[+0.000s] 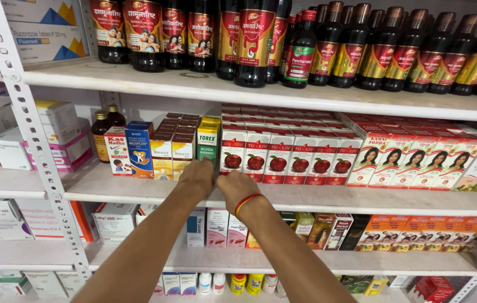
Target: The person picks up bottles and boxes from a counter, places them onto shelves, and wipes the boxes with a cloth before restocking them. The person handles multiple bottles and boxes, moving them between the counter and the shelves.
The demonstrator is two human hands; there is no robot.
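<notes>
Straight ahead, from the head camera, both my arms reach up and forward to the middle shelf (137, 191). My left hand (197, 178) and my right hand (237, 188) sit side by side at the shelf's front edge, close together but not quite touching, backs toward me. Fingers of both curl away from me, so I cannot tell whether either one grips anything. A red-and-orange band (247, 203) rings my right wrist.

Just beyond my knuckles stand two upright cartons: the green box (207, 139) above and slightly right of my left hand, and the first apple box (233, 150) directly above my right hand. Both boxes stand tall, long axis vertical, faces toward me. My hands meet roughly below the seam between them. Left hand is nearer the green box; right hand is nearer the apple box, which begins a row running off to my right.

Left of the green box are yellow boxes (172, 150) and a blue box (139, 147). Dark bottles (255, 42) line the shelf above.
</notes>
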